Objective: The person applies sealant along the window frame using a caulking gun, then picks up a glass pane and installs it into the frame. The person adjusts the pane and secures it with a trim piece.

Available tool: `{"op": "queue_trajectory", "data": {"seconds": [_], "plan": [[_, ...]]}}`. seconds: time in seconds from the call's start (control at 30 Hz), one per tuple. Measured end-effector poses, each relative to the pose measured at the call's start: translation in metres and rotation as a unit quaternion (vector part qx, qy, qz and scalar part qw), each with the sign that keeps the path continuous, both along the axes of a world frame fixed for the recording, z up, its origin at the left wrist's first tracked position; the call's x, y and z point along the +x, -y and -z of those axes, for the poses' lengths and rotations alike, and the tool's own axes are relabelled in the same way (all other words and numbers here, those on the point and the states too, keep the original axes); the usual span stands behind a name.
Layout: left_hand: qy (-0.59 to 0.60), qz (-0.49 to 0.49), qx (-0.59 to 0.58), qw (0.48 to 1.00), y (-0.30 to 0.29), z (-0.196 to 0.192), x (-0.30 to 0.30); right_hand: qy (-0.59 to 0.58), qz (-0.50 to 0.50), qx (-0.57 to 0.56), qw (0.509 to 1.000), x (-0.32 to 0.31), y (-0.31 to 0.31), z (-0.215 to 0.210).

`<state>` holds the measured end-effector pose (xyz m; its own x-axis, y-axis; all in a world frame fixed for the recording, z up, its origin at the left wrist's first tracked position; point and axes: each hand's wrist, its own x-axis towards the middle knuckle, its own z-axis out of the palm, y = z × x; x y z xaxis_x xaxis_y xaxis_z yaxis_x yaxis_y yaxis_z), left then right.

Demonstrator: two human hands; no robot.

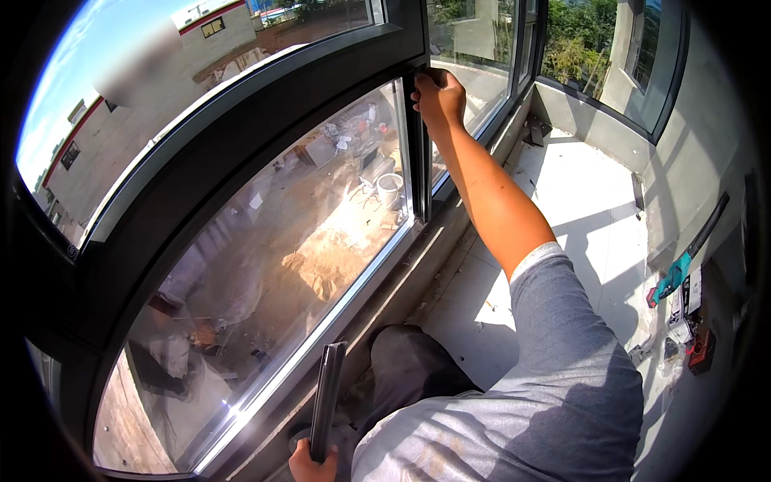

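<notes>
My right arm reaches up to the far upper corner of a large window pane [265, 233]. There my right hand [441, 95] is closed, its fingertips curled against the upper part of a dark vertical frame bar [419, 165]. What lies between those fingers, if anything, is hidden. Low in the view, my left hand [312, 464] grips the bottom end of a dark grooved window bead [327, 394], a long strip pointing upward. This bead stands just inside the sill [281, 406]. A wide dark crossbar [201, 132] of the window frame curves above the pane.
Beyond the glass lies sandy ground with rubble and a white bucket [389, 189]. To the right is a pale tiled floor [590, 173] with debris along the low wall. A teal and black tool [683, 261] and a red box-like item [702, 352] sit at the right.
</notes>
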<state>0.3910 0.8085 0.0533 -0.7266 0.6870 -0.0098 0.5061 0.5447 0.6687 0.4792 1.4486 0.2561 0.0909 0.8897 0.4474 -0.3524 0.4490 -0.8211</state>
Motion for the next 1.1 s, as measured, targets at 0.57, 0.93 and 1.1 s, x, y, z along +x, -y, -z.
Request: {"op": "queue_trajectory", "data": {"seconds": [0.57, 0.93, 1.1], "plan": [[-0.039, 0.027, -0.023, 0.999, 0.0, 0.022, -0.018, 0.176, 0.318, 0.231, 0.902, -0.026, -0.043, 0.022], [-0.031, 0.054, -0.048, 0.997, -0.02, 0.012, -0.016, 0.22, 0.388, 0.343, 0.827, -0.02, -0.059, 0.026], [0.01, 0.063, -0.09, 0.994, -0.017, 0.017, -0.016, 0.222, 0.388, 0.327, 0.833, -0.022, -0.058, 0.026]]}}
